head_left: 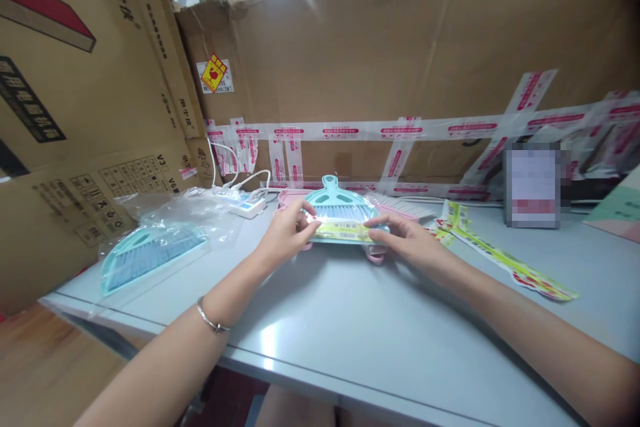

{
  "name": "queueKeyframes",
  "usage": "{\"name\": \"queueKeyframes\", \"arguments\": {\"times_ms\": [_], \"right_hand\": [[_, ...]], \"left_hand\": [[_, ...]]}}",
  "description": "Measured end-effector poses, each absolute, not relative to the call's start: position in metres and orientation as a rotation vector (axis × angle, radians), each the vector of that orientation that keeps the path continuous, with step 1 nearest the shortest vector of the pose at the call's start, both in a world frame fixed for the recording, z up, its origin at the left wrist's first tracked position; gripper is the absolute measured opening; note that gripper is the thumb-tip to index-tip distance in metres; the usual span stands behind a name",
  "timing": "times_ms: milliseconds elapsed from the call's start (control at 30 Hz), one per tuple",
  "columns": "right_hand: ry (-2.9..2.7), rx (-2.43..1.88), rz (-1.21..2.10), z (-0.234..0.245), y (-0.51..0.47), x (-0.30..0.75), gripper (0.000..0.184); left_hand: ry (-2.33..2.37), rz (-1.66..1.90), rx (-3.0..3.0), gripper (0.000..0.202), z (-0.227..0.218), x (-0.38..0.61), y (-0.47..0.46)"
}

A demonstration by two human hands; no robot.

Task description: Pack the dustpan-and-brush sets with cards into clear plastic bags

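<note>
A light-blue brush and dustpan set (334, 196) stands before me at the middle of the table, its handle pointing away. Across its near edge lies a yellow-green printed label card (343, 231). My left hand (295, 227) pinches the left end of the card between thumb and fingers. On the right end, my right hand (395, 235) grips the card the same way. Pink dustpan pieces (400, 207) show behind and below the blue set, partly hidden by it and by my hands.
At the left sits another blue brush set (155, 253) beside clear plastic bags (185, 210). Behind are a white power strip (247, 205) and cardboard walls (350, 60). Several printed label cards (505, 260) lie at the right, near an upright blurred-edged device (533, 187).
</note>
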State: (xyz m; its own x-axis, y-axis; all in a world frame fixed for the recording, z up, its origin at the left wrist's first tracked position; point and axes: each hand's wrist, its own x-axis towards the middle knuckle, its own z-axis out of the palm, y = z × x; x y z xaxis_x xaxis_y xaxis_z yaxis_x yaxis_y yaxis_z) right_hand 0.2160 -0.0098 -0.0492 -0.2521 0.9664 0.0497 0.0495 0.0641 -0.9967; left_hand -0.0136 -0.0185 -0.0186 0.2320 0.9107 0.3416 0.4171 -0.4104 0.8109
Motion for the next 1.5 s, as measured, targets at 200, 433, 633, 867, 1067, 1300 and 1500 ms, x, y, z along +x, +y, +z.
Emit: {"name": "queueKeyframes", "arguments": {"times_ms": [200,433,633,867,1067,1300,1500], "right_hand": [[-1.898,-1.251,0.967,-0.039,-0.026,0.211,0.088],[-1.711,-1.218,0.981,-0.044,-0.020,0.207,0.034],[-1.371,-1.071,1.321,-0.048,-0.013,0.209,0.042],[-1.219,-1.042,1.397,-0.045,-0.014,0.211,0.039],[-1.128,-1.066,1.457,-0.049,-0.011,0.213,0.050],[-1.061,-1.092,1.462,-0.042,-0.009,0.215,0.020],[-0.979,-1.173,1.303,-0.033,-0.014,0.208,0.020]], "left_hand": [[1.276,1.198,1.916,0.012,-0.025,-0.017,-0.013],[1.314,1.208,1.922,0.013,-0.024,-0.016,-0.013],[1.293,1.201,1.899,0.015,-0.019,-0.014,-0.016],[1.269,1.084,1.933,0.022,-0.017,-0.014,-0.017],[1.347,1.218,1.984,0.018,-0.018,-0.015,-0.017],[1.457,1.184,2.006,0.037,-0.020,-0.017,-0.016],[1.292,1.123,1.925,0.051,-0.021,-0.014,-0.018]]}}
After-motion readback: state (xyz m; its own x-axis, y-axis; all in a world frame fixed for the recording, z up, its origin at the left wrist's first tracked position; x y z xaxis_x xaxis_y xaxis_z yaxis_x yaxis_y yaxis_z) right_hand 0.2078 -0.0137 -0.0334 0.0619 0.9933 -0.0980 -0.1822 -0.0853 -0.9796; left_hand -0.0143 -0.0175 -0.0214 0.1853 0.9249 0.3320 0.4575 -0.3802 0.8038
